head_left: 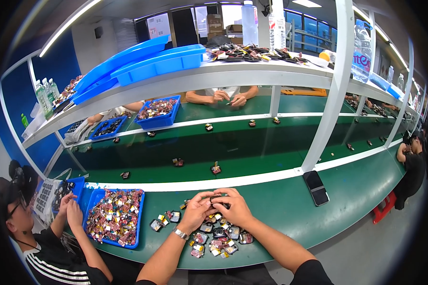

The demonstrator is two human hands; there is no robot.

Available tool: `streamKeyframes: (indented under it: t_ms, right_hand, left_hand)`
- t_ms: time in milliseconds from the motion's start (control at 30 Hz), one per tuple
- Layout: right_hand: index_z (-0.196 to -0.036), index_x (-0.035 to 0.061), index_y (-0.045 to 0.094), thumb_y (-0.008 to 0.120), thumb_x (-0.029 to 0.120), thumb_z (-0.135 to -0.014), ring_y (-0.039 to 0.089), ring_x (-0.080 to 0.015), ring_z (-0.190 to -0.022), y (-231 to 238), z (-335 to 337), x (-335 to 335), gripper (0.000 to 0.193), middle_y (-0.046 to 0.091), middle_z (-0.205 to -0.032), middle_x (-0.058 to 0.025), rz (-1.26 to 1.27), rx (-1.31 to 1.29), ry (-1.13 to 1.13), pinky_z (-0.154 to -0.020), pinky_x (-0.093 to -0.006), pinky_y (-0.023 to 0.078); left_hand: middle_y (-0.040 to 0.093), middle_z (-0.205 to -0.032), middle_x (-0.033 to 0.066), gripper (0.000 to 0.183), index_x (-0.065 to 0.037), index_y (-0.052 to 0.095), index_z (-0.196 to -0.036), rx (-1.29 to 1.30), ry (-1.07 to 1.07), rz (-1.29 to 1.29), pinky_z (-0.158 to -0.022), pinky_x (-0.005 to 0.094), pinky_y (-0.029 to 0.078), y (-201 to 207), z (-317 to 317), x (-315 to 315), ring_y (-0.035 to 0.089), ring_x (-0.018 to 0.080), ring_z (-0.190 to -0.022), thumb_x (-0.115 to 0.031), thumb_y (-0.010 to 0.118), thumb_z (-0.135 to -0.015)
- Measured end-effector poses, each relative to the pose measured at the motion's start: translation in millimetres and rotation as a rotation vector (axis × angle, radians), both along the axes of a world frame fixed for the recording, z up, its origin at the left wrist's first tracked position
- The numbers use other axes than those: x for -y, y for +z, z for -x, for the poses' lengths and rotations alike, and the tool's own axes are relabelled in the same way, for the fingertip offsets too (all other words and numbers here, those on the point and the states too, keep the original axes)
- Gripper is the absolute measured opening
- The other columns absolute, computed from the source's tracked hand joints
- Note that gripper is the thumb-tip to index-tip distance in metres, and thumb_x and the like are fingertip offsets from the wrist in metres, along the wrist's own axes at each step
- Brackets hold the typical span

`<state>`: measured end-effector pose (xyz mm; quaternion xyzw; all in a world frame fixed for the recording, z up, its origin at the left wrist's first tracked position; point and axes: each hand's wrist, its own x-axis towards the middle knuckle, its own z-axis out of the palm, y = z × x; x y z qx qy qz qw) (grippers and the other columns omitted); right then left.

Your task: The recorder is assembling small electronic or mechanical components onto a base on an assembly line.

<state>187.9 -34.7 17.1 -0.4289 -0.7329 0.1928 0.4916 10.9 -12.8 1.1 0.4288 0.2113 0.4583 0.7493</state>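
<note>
Both hands meet above the green bench (280, 213). The left hand (195, 213) and right hand (234, 208) pinch one small dark component (217, 198) between closed fingertips. It appears light, rigid and possibly fragile; edge holds suit it. Similar loose parts (214, 240) lie just below.

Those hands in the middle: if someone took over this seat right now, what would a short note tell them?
Left hand: closed on one small black part, wristwatch on that wrist.
Right hand: pinching the same part from the other side; both hold it just above the green bench.
Supply: a loose pile of small black and silver parts lies below the hands; a blue plastic tray heaped with similar parts sits to the left.
Done: cannot tell which loose parts are finished.
Left: the piece in hand is not yet set down.
Nearby: a black phone on the bench; a neighbour's hands work at the left.
</note>
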Motion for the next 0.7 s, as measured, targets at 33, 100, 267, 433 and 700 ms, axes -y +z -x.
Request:
streamKeyframes:
  t_ms: [33,100,267,433,700]
  right_hand:
    - [-0.092,0.0085,0.074,0.072,0.008,-0.077,0.057,-0.0285,-0.110,2,2,1,0.015,0.064,-0.114,-0.0082,-0.009,-0.004,-0.008,-0.095,-0.0382,0.047]
    - [-0.092,0.0083,0.074,0.071,0.008,-0.077,0.057,-0.0292,-0.112,7,4,3,0.015,0.064,-0.116,-0.0084,-0.013,0.000,-0.006,-0.096,-0.0390,0.046]
    - [-0.092,0.0055,0.072,0.070,0.006,-0.077,0.051,-0.0321,-0.120,21,10,11,0.015,0.061,-0.122,-0.0108,-0.091,0.066,-0.005,-0.100,-0.0407,0.043]
    - [-0.098,0.0055,0.070,0.069,0.004,-0.077,0.051,-0.0323,-0.121,19,4,8,0.022,0.059,-0.125,-0.0109,-0.078,0.079,0.002,-0.102,-0.0415,0.042]
    - [-0.095,0.0046,0.070,0.069,0.003,-0.078,0.056,-0.0307,-0.109,21,7,5,0.017,0.060,-0.116,-0.0117,-0.160,0.084,-0.066,-0.090,-0.0388,0.048]
  left_hand:
    - [0.059,-0.122,0.0168,0.028,-0.001,0.046,-0.126,-0.007,0.012,0.016,-0.093,0.0374,0.056,2,0,1,0.062,0.0229,-0.109,-0.002,0.048,-0.098]
    - [0.058,-0.124,0.0170,0.028,0.000,0.047,-0.126,-0.024,0.016,0.002,-0.092,0.0366,0.056,-1,1,-1,0.062,0.0225,-0.109,-0.003,0.047,-0.098]
    - [0.055,-0.130,0.0161,0.027,0.001,0.048,-0.125,0.015,0.008,-0.052,-0.092,0.0332,0.056,-4,4,-2,0.062,0.0203,-0.110,-0.005,0.047,-0.099]
    - [0.055,-0.131,0.0137,0.028,0.000,0.049,-0.125,-0.029,0.027,-0.028,-0.094,0.0330,0.054,4,-2,6,0.060,0.0193,-0.113,-0.009,0.052,-0.098]
    - [0.059,-0.124,0.0128,0.028,0.001,0.047,-0.126,0.019,0.054,-0.001,-0.096,0.0343,0.054,5,-3,2,0.061,0.0188,-0.111,-0.005,0.048,-0.099]
